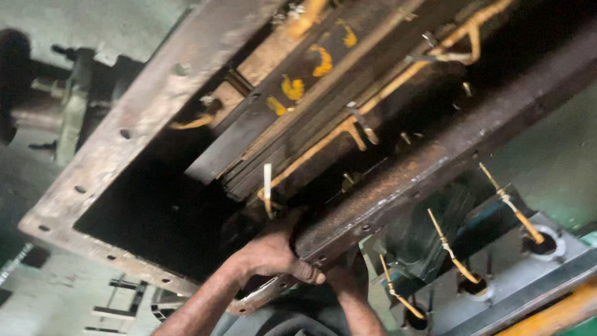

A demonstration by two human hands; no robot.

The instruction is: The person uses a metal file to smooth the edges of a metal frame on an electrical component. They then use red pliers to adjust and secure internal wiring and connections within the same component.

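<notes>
reaching up from below, my left hand (pixel 273 255) wraps over the lower flange of a big rusty steel frame (pixel 137 124), fingers (pixel 306 272) curled shut around its edge near the corner, likely to steady myself or the frame while working inside. my right hand (pixel 341 279) sits just beside it, under the same flange, mostly hidden by the steel; i cannot tell whether its fingers are wide or closed. just above the left hand, a pale upright terminal pin (pixel 267 182) stands at the end of a long yellowish conductor strip (pixel 348 127) that runs diagonally along a dark stacked core (pixel 286 137) inside the frame, with yellow paint marks (pixel 292 87) on it. the strip is bent close to the core, seemingly to keep leads tidy and apart. at lower right, more yellow-sleeved leads (pixel 448 246) rise from round holes in a grey plate (pixel 497 286). the concrete floor (pixel 56 292) lies beyond.
</notes>
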